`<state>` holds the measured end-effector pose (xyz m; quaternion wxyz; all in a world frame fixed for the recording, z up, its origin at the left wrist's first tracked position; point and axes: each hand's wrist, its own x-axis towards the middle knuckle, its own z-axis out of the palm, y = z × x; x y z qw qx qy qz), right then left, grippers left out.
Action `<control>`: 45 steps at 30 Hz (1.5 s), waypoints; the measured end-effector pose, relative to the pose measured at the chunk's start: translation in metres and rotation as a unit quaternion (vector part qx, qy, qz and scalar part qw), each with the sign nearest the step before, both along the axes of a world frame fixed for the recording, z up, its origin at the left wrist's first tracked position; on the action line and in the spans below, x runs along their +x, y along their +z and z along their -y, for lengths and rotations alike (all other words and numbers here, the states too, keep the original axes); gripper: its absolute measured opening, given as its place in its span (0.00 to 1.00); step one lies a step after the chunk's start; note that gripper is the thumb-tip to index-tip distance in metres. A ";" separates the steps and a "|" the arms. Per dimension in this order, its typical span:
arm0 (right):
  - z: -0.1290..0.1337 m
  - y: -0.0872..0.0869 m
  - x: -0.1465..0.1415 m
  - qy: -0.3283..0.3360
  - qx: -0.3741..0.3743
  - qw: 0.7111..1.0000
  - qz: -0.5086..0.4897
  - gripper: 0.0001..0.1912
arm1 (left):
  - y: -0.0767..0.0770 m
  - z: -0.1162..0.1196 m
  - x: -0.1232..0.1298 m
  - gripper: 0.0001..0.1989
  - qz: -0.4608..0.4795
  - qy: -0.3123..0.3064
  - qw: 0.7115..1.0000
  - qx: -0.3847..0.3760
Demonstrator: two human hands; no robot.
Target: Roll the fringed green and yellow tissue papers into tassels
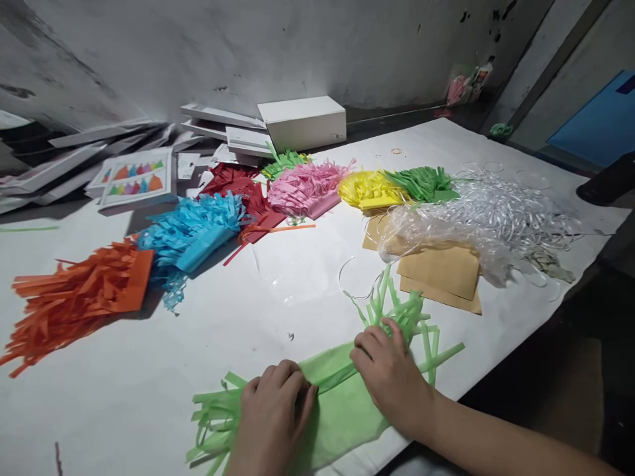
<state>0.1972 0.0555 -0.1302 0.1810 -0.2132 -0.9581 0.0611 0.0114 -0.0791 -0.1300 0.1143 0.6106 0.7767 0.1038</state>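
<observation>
A light green sheet of tissue paper [342, 420] lies flat near the table's front edge, with cut fringe at both ends. A narrow darker green fold runs along its middle. My left hand [278, 410] rests on the sheet's left part, fingers curled and pressed together at the end of the fold. On the right part, near the fringe, my right hand [389, 370] presses down with bent fingers at the fold's other end. The fingertips of both hands are partly hidden against the paper.
Fringed paper bundles in orange [89, 291], blue [198, 231], red, pink [307, 188], yellow [372, 190] and green cross the white table. White string [516, 211], plastic and brown paper [439, 271] lie right. Boxes [302, 124] stand behind.
</observation>
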 end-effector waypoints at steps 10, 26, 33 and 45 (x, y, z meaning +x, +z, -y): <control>-0.005 -0.003 0.002 0.126 -0.006 0.991 -0.048 0.13 | -0.003 0.007 0.000 0.10 -0.056 -0.112 0.977 0.173; -0.005 -0.012 0.004 0.020 0.006 0.999 0.024 0.09 | -0.001 0.005 0.003 0.10 -0.089 -0.042 0.991 0.091; -0.001 0.000 0.001 0.038 0.039 0.998 -0.027 0.12 | 0.001 -0.003 0.000 0.10 -0.135 -0.059 0.988 0.055; -0.002 -0.006 -0.013 0.159 0.035 0.987 -0.017 0.10 | 0.002 -0.004 0.013 0.14 -0.064 -0.116 0.965 0.225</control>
